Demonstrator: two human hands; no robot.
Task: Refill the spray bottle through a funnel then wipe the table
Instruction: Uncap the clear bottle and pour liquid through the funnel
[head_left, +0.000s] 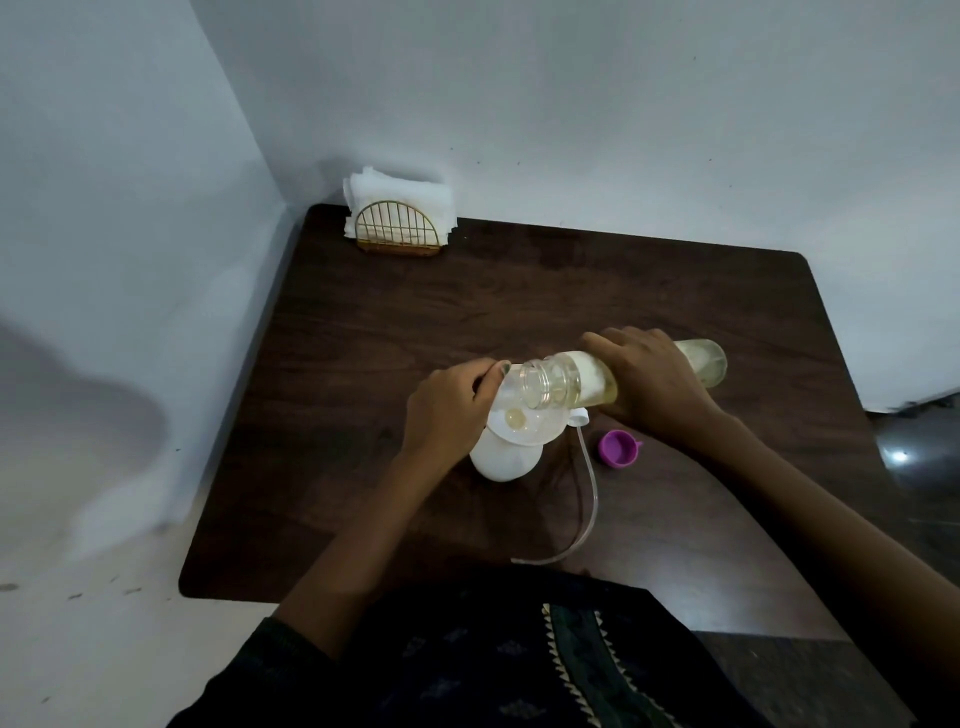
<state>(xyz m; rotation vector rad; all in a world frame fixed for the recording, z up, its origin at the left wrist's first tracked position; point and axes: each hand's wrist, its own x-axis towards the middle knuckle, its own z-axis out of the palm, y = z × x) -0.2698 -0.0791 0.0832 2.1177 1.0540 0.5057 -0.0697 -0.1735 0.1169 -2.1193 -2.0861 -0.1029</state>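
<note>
A white spray bottle (500, 460) stands on the dark wooden table (545, 291) with a clear funnel (519, 415) set in its neck. My left hand (447, 410) grips the funnel's rim on the left side. My right hand (652, 379) holds a clear refill bottle (571, 382) of yellowish liquid, tipped on its side with its open mouth over the funnel. The spray head (577, 416) with its long dip tube (587, 499) lies on the table just right of the spray bottle.
A purple cap (618, 449) lies open side up right of the spray head. A gold wire holder of white napkins (397, 221) stands at the table's far left corner. Walls border the table's left and far sides.
</note>
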